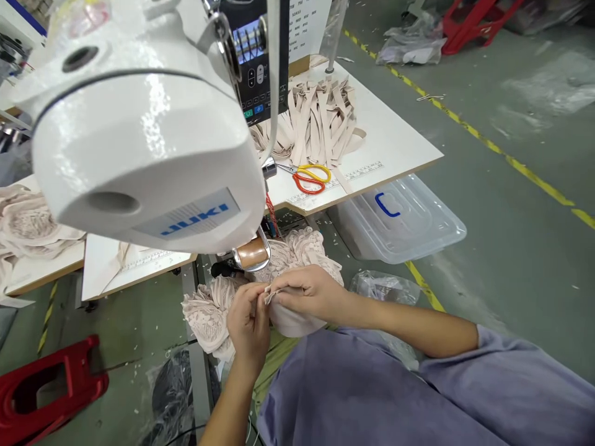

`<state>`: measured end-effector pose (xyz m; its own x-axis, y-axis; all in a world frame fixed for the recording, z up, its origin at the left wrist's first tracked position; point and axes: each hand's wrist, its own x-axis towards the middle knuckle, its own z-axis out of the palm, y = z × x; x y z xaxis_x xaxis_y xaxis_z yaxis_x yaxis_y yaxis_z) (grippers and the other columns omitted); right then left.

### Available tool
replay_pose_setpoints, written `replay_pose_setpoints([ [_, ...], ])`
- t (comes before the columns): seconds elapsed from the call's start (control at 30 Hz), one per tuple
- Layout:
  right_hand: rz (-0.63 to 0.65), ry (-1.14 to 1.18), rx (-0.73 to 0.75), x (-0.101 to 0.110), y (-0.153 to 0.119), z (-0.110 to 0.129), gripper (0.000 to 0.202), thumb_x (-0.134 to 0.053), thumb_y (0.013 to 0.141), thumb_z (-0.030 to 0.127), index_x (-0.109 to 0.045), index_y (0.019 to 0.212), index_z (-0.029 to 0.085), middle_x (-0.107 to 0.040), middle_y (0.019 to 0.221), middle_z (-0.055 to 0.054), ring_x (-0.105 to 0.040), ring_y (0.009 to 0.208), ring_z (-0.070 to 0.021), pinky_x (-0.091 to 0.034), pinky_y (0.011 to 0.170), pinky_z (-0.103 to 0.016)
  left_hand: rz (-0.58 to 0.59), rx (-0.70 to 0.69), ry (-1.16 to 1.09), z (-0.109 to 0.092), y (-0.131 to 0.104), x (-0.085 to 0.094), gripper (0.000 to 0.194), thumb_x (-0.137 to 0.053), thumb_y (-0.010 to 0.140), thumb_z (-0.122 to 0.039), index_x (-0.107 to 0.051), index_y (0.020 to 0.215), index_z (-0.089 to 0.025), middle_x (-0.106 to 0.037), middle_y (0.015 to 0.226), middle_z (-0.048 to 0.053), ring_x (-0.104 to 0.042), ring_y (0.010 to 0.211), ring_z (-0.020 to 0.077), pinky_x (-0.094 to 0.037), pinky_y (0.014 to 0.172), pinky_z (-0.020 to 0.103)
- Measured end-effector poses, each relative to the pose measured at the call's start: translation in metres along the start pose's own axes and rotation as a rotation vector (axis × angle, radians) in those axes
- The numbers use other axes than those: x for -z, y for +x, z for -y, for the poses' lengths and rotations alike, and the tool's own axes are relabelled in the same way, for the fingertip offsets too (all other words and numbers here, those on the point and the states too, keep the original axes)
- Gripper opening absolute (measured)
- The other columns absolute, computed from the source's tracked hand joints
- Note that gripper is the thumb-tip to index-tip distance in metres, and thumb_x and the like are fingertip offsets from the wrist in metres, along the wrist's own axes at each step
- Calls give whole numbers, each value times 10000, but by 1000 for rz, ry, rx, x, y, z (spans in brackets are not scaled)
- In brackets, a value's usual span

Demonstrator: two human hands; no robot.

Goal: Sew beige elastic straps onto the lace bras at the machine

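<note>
My left hand (250,319) and my right hand (318,296) meet below the head of a white sewing machine (153,142). Between them they pinch the edge of a beige fabric piece (295,323), whose smooth part hangs under my right hand. The fingers of both hands are closed on it, their tips nearly touching. Just behind the hands is a pile of beige lace pieces (297,248), and more lace pieces (209,316) lie left of my left hand. The machine's metal end with a brown roller (252,254) is right above my fingers.
Scissors with red and yellow handles (311,178) and beige strips (320,121) lie on the white table (395,139). Under its right edge is a clear lidded box (404,217). Red stools (56,387) stand on the floor at lower left and upper right.
</note>
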<state>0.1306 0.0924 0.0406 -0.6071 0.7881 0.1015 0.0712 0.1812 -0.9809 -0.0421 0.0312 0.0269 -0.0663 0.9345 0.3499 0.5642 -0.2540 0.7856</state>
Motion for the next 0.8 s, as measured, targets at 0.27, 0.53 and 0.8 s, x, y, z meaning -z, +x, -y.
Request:
replay_pose_setpoints([
  [0.27,50,-389,72,34,22,14,190,-526,959,261,-661,853,180,-646,765,20,-541,722,-110,-346,672,-232,29,-304,263,-13,9,16,151,-633,890,-97,-669,1019,-169,-737,870,33,-688,775,123,-509,705,203],
  [0.53,300,-140,-115,45,27,29,151,-567,878,189,-704,816,179,-704,766,24,-609,718,-120,-394,649,-236,127,-205,297,-23,21,25,86,-612,924,-196,-698,923,-206,-766,829,22,-703,670,127,-497,586,201],
  [0.8,341,-99,-151,49,29,30,131,-598,867,183,-729,861,190,-727,813,30,-635,743,-113,-423,669,-228,208,-78,196,-23,30,25,87,-626,916,-205,-686,977,-224,-756,805,-14,-680,637,112,-478,570,190],
])
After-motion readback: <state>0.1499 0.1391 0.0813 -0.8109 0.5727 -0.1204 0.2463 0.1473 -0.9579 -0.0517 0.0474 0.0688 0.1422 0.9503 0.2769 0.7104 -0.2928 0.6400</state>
